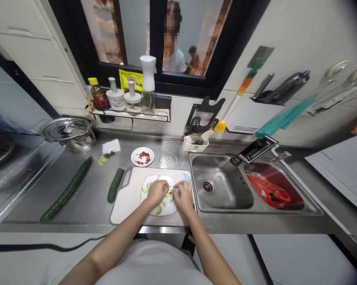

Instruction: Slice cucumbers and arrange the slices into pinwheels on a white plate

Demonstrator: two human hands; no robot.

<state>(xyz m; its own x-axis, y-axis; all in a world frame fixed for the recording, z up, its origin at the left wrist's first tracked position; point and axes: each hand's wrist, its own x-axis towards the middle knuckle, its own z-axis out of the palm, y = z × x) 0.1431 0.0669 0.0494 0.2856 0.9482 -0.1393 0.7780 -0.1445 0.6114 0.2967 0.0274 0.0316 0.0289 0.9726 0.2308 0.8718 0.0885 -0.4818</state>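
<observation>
A white squarish plate [168,209] lies on the cutting board [127,206] in front of me. Pale green cucumber slices [159,208] are set out around it. Over the plate's left half, my left hand [158,193] has its fingers drawn together near the middle. My right hand [183,196] is at the plate's right edge, its thumb and fingers pinched close to the left fingertips. A small red bit shows between the hands, by some slices; what either hand holds is too small to make out. Behind the board stands a small white plate [133,156] of chopped red pieces [144,156].
A cut cucumber [115,186] and a long whole cucumber [67,192] lie left of the board. Cucumber scraps [103,160] sit near a white paper [111,146]. A lidded steel pot [74,136] stands back left. The double sink [226,186] with its faucet [255,152] is at right.
</observation>
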